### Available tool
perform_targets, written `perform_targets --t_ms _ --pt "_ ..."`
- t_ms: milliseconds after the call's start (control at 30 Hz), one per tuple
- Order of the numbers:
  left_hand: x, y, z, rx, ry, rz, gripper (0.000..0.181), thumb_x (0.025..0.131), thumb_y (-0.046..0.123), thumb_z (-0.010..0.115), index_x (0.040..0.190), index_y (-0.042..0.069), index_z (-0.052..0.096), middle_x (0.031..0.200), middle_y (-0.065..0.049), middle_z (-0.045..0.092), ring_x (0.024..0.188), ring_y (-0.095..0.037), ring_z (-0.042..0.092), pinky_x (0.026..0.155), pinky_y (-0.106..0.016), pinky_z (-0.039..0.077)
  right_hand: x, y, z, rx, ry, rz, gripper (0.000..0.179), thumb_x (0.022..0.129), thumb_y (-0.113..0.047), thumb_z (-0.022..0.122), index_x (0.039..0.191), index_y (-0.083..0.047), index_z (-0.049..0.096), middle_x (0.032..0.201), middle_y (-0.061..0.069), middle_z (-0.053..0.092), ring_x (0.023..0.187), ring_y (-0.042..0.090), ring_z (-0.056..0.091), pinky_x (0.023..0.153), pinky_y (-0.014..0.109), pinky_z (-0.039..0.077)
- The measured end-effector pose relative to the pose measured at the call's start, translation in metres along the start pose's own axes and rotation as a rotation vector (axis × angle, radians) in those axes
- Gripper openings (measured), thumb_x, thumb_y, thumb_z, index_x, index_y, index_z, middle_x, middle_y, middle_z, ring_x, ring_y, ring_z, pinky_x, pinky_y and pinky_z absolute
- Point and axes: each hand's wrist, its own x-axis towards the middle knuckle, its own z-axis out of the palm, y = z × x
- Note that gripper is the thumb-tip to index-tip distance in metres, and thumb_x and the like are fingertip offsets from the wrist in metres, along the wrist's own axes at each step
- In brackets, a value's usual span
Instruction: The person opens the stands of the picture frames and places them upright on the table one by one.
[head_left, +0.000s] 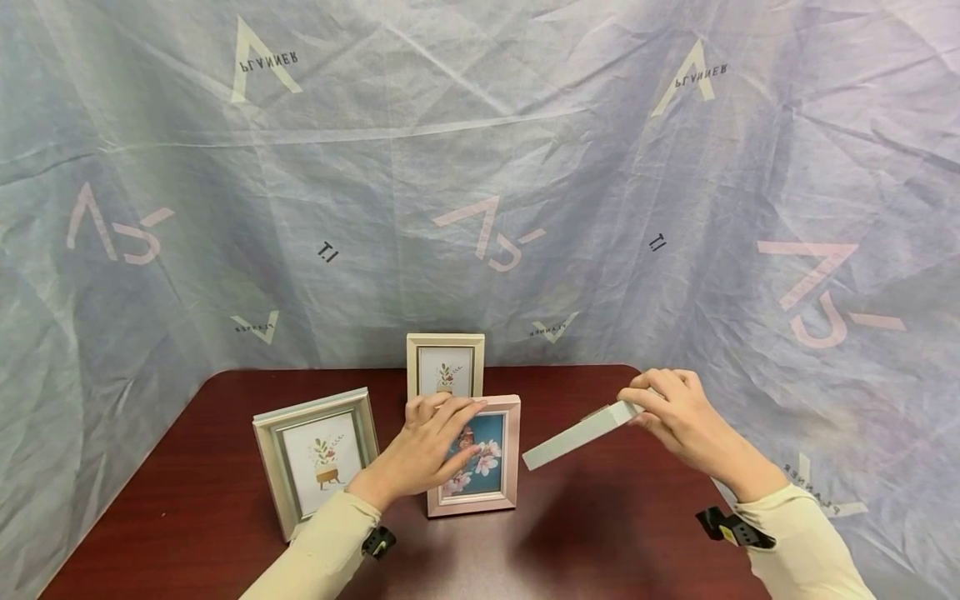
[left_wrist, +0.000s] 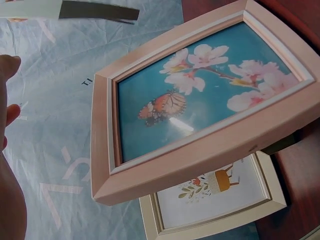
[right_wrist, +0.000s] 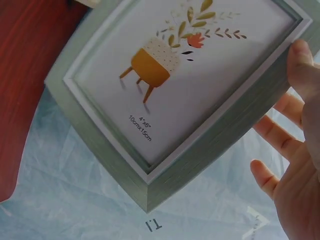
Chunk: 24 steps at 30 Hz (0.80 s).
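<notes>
My right hand [head_left: 678, 421] grips one end of a pale green picture frame [head_left: 577, 437], held tilted above the table with its edge toward the head view. In the right wrist view, thumb and fingers hold its border, and its picture of a plant in a yellow footed pot shows. My left hand [head_left: 423, 437] reaches in front of a pink picture frame [head_left: 512, 454] with a butterfly and blossoms, its fingers extended. The left wrist view has the fingers off to the side of this pink frame [left_wrist: 210, 150], which stands upright and is partly covered by the hand in the head view.
Behind the pink frame stands a cream picture frame [head_left: 446, 339], its lower part hidden. A champagne-coloured frame [head_left: 270, 467] leans upright at the left, close to my left forearm. All rest on a dark red table [head_left: 187, 500]; a grey printed cloth [head_left: 390, 167] hangs behind.
</notes>
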Motion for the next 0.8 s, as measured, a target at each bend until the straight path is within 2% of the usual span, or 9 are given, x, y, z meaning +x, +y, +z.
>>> perform_targets --t_ms 200,400,567,633,800 --pt "0.001 -0.002 -0.002 0.001 0.003 0.016 0.054 0.107 0.044 0.035 0.139 0.002 0.048 0.127 -0.008 0.052 0.113 -0.028 0.039 0.09 -0.047 0.022 0.001 -0.002 -0.001 0.025 -0.001 -0.022 0.042 0.107 -0.039 0.037 0.108 -0.009 0.066 0.104 0.007 0.058 0.084 0.018 0.053 0.083 0.047 0.031" --pt "0.005 -0.005 -0.004 0.007 0.014 0.02 0.054 0.107 0.043 0.033 0.139 0.002 0.048 0.127 -0.008 0.052 0.113 -0.027 0.039 0.088 -0.047 0.024 0.005 -0.002 0.0 0.039 0.115 -0.094 0.044 0.107 -0.037 0.039 0.103 -0.004 0.068 0.1 0.012 0.061 0.087 0.025 0.055 0.088 0.041 0.029" --pt "0.011 -0.011 -0.008 0.005 0.023 0.042 0.052 0.104 0.04 0.044 0.141 0.003 0.047 0.128 -0.008 0.052 0.111 -0.028 0.039 0.089 -0.048 0.024 0.01 -0.005 -0.005 0.028 0.163 -0.131 0.042 0.107 -0.035 0.041 0.101 -0.004 0.069 0.098 0.014 0.062 0.089 0.029 0.055 0.088 0.04 0.029" --pt "0.014 -0.013 -0.009 0.009 0.023 0.052 0.053 0.105 0.041 0.043 0.141 0.003 0.046 0.129 -0.007 0.051 0.112 -0.029 0.039 0.089 -0.047 0.023 0.013 -0.006 -0.007 0.026 0.173 -0.146 0.042 0.107 -0.035 0.042 0.101 -0.004 0.069 0.097 0.014 0.062 0.089 0.03 0.055 0.088 0.04 0.029" --pt "0.022 -0.022 -0.012 0.034 0.018 0.068 0.057 0.108 0.045 0.027 0.139 0.003 0.048 0.129 -0.008 0.051 0.113 -0.029 0.038 0.09 -0.048 0.022 0.021 -0.01 -0.009 0.032 0.207 -0.174 0.041 0.107 -0.034 0.043 0.099 -0.004 0.069 0.095 0.016 0.062 0.089 0.031 0.056 0.088 0.039 0.03"
